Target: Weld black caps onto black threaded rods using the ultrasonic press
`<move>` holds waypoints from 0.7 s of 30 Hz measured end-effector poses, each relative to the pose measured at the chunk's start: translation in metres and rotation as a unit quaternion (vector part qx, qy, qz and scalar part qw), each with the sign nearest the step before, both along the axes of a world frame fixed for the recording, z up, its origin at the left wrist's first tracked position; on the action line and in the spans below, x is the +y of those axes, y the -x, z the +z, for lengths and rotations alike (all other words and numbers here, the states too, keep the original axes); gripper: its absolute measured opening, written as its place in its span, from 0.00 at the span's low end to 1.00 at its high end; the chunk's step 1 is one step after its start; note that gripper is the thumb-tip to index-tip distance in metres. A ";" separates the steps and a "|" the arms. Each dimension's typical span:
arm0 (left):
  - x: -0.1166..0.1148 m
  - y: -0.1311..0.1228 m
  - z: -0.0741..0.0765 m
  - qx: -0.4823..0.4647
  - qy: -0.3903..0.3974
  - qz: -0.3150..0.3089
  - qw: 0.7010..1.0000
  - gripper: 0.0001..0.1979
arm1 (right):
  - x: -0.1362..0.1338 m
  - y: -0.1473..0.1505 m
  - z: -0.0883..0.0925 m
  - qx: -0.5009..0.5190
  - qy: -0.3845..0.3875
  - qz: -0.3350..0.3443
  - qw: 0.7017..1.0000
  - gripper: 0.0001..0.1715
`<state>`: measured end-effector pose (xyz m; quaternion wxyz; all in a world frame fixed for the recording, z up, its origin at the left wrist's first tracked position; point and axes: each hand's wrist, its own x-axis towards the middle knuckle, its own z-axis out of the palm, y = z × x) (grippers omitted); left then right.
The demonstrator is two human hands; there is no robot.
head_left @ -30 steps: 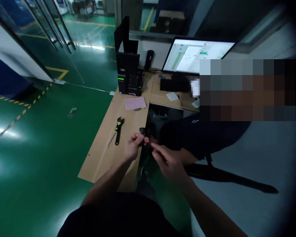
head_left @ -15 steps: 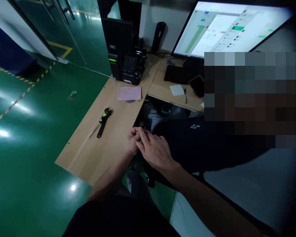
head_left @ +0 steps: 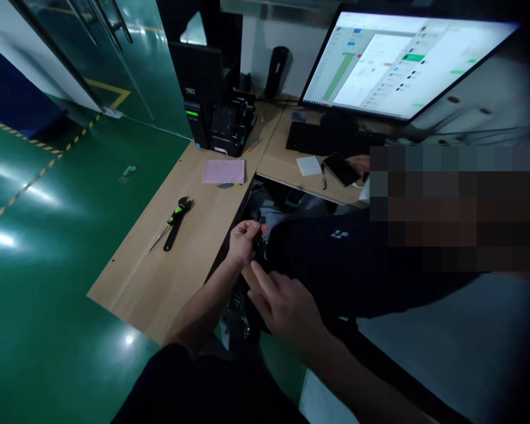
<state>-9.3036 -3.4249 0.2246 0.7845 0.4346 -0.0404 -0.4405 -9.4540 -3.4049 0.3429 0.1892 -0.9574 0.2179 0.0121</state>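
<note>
My left hand [head_left: 244,240] is closed round a small dark object [head_left: 258,231] that I cannot make out, held at the inner edge of the wooden desk [head_left: 189,247]. My right hand [head_left: 279,299] hovers just below it with fingers stretched toward the left hand, holding nothing I can see. A black and green adjustable wrench [head_left: 176,220] lies on the desk to the left of my hands, with a thin metal tool beside it.
A person in dark clothing [head_left: 357,259] sits close on my right, a hand on a phone [head_left: 341,168]. On the desk stand a label printer [head_left: 214,112], pink paper [head_left: 224,171], a keyboard [head_left: 322,140], a monitor [head_left: 397,59]. Green floor [head_left: 48,247] lies left.
My hands were pressed together half a second ago; now the right hand has dropped lower and apart from the left. The view has shifted slightly, and the seated person's phone has come into sight.
</note>
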 end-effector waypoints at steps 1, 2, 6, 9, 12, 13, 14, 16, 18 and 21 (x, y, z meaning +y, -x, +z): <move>-0.009 -0.001 -0.004 0.000 -0.008 0.006 1.000 0.15 | 0.007 0.016 0.000 -0.024 -0.037 0.004 0.999 0.29; -0.018 -0.001 -0.008 0.002 -0.016 0.012 1.000 0.16 | 0.015 0.032 -0.001 -0.042 -0.080 0.002 0.996 0.29; -0.046 -0.002 -0.027 0.012 -0.030 0.015 0.999 0.17 | 0.045 0.087 -0.010 -0.042 -0.264 -0.022 0.963 0.27; -0.060 -0.001 -0.040 0.013 -0.032 0.009 0.999 0.17 | 0.062 0.110 -0.020 -0.036 -0.345 -0.060 0.936 0.28; -0.071 0.000 -0.047 0.009 -0.032 0.005 0.999 0.17 | 0.071 0.123 -0.030 -0.043 -0.387 -0.100 0.916 0.27; -0.074 0.001 -0.048 0.006 -0.032 0.004 0.999 0.17 | 0.073 0.125 -0.033 -0.044 -0.397 -0.111 0.910 0.27; -0.078 0.001 -0.049 0.004 -0.031 0.003 1.000 0.17 | 0.075 0.128 -0.035 -0.047 -0.405 -0.121 0.905 0.27; -0.085 0.003 -0.049 0.000 -0.032 -0.003 0.999 0.17 | 0.077 0.132 -0.038 -0.051 -0.416 -0.144 0.897 0.27; -0.092 0.005 -0.049 -0.002 -0.034 -0.009 0.999 0.17 | 0.080 0.137 -0.040 -0.055 -0.422 -0.165 0.890 0.27; -0.099 0.009 -0.049 -0.003 -0.041 -0.020 0.999 0.18 | 0.083 0.144 -0.045 -0.057 -0.413 -0.191 0.889 0.27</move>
